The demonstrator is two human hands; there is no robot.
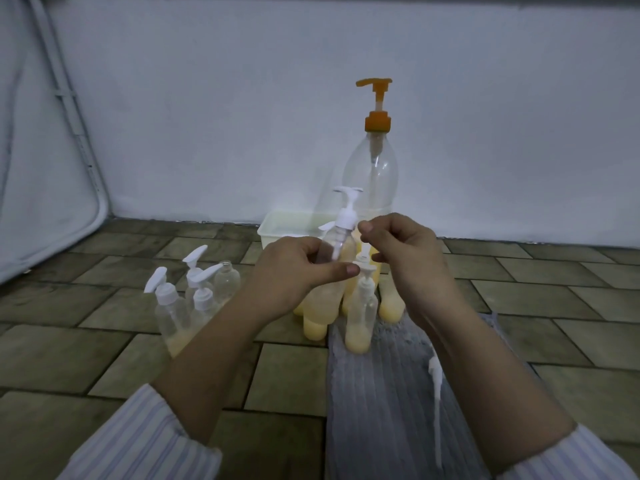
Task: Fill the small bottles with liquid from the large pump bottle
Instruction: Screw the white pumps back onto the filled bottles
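Fingers of the left hand are curling round a small bottle, holding it up, while the right hand is pinching beside its white pump cap; contact is blurred. Capping or uncapping seems to be in hand. Just below the fingers, filled bottles are standing on the floor; beyond them the large pump bottle is waiting, nearly empty. Next, a steady twist looks needed.

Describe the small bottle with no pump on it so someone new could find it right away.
Start at the large pump bottle with the orange top against the wall, then look down and left to the cluster of small bottles on the tiled floor. The capless bottle stands at that cluster's back right: open neck, clear, seemingly empty.
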